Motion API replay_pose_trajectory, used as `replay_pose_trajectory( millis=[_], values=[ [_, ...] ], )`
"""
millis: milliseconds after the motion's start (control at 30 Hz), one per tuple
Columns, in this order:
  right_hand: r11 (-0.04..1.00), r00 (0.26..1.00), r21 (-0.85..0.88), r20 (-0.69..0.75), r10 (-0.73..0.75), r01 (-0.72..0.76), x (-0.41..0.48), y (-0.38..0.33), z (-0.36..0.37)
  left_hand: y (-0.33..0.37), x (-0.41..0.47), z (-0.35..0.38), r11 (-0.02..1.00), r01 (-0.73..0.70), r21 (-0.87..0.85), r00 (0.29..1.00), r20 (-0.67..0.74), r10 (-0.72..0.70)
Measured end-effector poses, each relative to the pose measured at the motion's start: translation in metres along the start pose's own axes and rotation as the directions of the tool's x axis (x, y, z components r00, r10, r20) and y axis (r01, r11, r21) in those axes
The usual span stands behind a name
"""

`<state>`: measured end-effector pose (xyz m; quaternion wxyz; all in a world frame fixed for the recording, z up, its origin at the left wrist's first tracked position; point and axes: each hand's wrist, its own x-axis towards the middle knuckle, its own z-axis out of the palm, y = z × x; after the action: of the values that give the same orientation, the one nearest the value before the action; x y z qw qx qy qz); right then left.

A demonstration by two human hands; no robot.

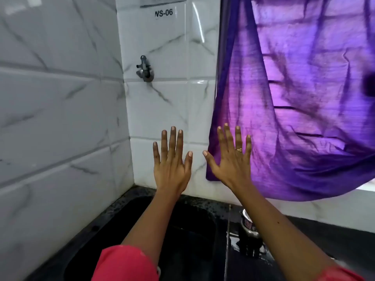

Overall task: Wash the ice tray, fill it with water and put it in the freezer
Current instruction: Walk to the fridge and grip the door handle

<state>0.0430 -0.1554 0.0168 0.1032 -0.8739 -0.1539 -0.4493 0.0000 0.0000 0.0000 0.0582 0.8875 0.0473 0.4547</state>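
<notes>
Nearest me, my red sleeve hung over the near side of the sink, a black basin set in the dark table. On the table just right of the sink stood a small steel cup.

Above the sink's far edge I held both hands up with their backs toward me. The left hand was over the sink and the right hand just beside it, toward the cup's side, the two hands apart. The fingers of both hands were straight and spread wide, and they had hold of nothing.

Behind the sink rose the tiled wall, with the tap fixed high above the sink's back edge. I saw no water coming from it. Up and to the right of the sink hung a purple curtain. My right hand was in front of its lower corner, but I could not tell whether it touched.

The ice tray was nowhere in sight, neither in the part of the sink I could see nor on the table beside it. So I could not say which way it lay from my fingers, how its long side ran, or which hand was nearer. I judged that finding it had to come first. For the tap, the left hand was the nearer one.
</notes>
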Motion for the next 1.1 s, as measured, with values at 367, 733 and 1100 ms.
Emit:
replay_pose_trajectory(
  millis=[367,733,1100],
  values=[
    [0.997,0.985,0.036,0.155,-0.072,0.068,-0.070,-0.028,-0.002,-0.015,-0.079,-0.026,0.986,0.122,0.114,0.986,0.096,-0.133],
    [0.988,0.961,0.102,0.241,-0.137,0.116,-0.133,-0.063,-0.007,-0.044,-0.157,-0.055,0.968,0.200,0.151,0.962,0.155,-0.223],
    [0.946,0.907,0.242,0.308,-0.286,0.216,-0.203,-0.132,-0.033,-0.079,-0.257,-0.111,0.901,0.350,0.256,0.902,0.167,-0.398]
  ],
)
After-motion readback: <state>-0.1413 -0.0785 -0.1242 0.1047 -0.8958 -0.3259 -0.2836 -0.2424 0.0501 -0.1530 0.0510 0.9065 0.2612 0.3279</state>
